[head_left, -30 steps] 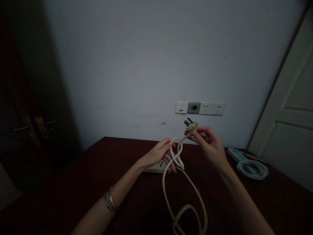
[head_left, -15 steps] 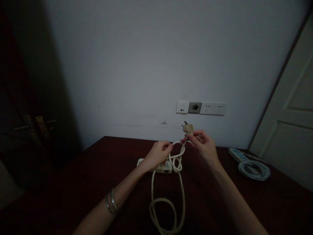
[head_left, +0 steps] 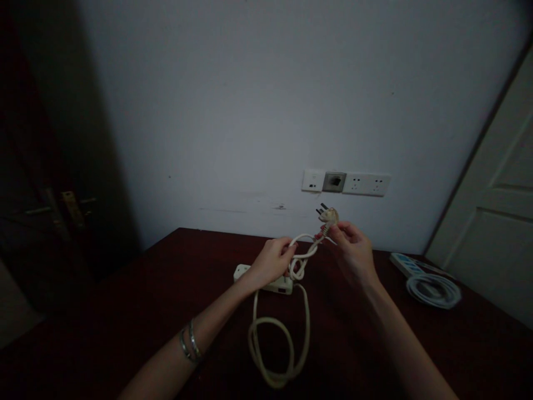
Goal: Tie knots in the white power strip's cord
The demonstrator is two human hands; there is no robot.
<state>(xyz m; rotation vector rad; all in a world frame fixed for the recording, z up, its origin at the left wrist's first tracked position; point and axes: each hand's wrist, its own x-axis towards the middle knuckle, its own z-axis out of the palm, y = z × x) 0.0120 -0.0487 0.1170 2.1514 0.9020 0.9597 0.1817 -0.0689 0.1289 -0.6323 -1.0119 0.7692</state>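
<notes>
Both hands are raised above the dark red table, working 1 cream cord. The right hand pinches the cord just below its plug, thumb and forefinger closed on it, so the plug stands tilted above the fingertips with its dark prongs pointing up and to the left. The left hand is curled shut around the cord a little lower and to the left of the right hand; 2 thin bracelets sit on that wrist. Between the 2 hands the cord runs in a short arch, and just right of the left hand it crosses over itself in a loose twist. Below the hands it hangs down and lies in long loops on the table, toward the person. Under the left hand, touching the table, lies a cream power strip, partly hidden by the fingers. Well to the right of the right hand a second power strip rests beside its own coiled white cable. Beyond the hands, on the wall, a row of sockets sits above the plug.
</notes>
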